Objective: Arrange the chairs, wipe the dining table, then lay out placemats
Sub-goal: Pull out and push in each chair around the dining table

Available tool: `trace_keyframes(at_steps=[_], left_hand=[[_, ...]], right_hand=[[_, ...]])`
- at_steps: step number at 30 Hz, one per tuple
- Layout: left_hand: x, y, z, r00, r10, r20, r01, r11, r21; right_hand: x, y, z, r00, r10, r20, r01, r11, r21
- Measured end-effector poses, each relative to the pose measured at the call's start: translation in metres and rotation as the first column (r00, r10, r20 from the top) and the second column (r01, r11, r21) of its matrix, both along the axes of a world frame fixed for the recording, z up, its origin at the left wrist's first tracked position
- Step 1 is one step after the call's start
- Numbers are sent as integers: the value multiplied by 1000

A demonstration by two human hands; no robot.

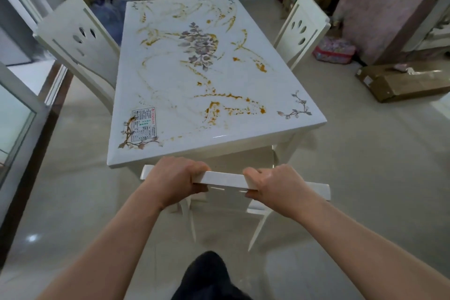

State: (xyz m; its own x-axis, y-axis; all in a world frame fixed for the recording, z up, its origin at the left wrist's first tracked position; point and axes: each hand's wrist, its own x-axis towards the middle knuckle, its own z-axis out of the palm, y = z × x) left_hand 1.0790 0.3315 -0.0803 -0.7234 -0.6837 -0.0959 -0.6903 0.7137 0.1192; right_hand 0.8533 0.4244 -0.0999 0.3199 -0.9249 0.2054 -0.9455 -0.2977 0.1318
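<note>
hands, left (174, 179) and right (270, 186), grip the near chair's top rail (225, 179) just before the table (207, 75).

Dining table (170, 75) bears label sticker (143, 124) (near-left corner).

Both bare forearms reach forward from the lower corners and converge toward the centre. The left hand (174, 178) and right hand (270, 186), backs upward, each grip the top rail (224, 179) of a chair, with fingers curled over its far edge and thumbs under its near edge. The hands sit apart on the rail, wrists roughly straight. A dark-clothed leg (207, 275) shows between the forearms.
</note>
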Motion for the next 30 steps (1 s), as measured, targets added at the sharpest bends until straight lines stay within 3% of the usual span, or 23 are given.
trace_keyframes(at_steps=[8, 18, 30], left_hand=[[-6, 7, 1, 998, 57, -17, -56, 998, 39], [-19, 28, 14, 993, 112, 49, -111, 994, -21], [-29, 29, 8, 969, 246, 2, -245, 966, -80]], right_hand=[[-9, 2, -7, 999, 47, 26, -47, 999, 15], [-29, 3, 1, 992, 129, 11, -129, 992, -3], [-52, -44, 1, 962, 270, 41, -270, 963, 12]])
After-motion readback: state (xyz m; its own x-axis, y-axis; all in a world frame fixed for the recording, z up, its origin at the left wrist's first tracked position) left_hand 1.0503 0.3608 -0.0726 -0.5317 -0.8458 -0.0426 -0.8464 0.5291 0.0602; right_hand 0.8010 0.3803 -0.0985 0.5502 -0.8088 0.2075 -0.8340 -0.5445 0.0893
